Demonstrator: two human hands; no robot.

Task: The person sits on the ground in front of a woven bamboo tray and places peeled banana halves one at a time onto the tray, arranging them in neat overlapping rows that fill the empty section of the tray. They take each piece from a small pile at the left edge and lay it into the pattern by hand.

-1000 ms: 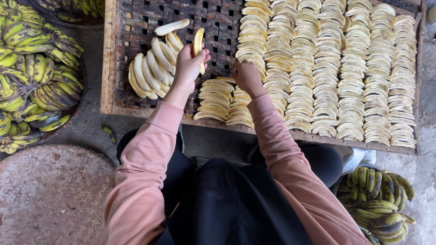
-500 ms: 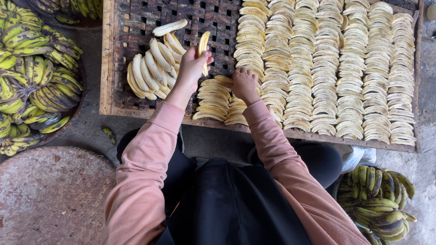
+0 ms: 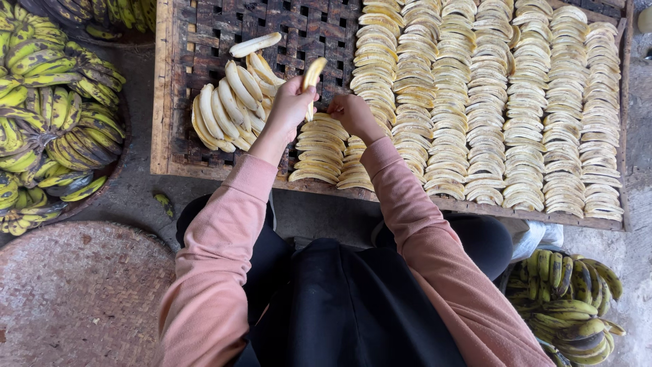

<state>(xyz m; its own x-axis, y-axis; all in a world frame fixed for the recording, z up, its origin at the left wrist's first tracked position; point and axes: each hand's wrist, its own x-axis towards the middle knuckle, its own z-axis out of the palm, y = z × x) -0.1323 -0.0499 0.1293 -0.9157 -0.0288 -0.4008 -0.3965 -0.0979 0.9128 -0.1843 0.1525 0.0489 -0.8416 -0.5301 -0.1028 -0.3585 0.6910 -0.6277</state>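
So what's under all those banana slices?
A dark wooden lattice tray holds the banana slices. Its holes show at the bare left end; what's below it is hidden.

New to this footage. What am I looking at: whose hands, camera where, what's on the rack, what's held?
There is no machine here: a person in pink sleeves works with bare hands. The one view comes from a camera worn on their head, looking down over their lap. In front lies a dark wooden lattice tray. On it are long overlapping rows of banana slices and a small pile of peeled bananas. The left hand holds up a peeled banana piece. The right hand rests at the near, shorter stacks of slices; whether it holds anything is hidden. Unpeeled bananas lie in bunches on both sides.
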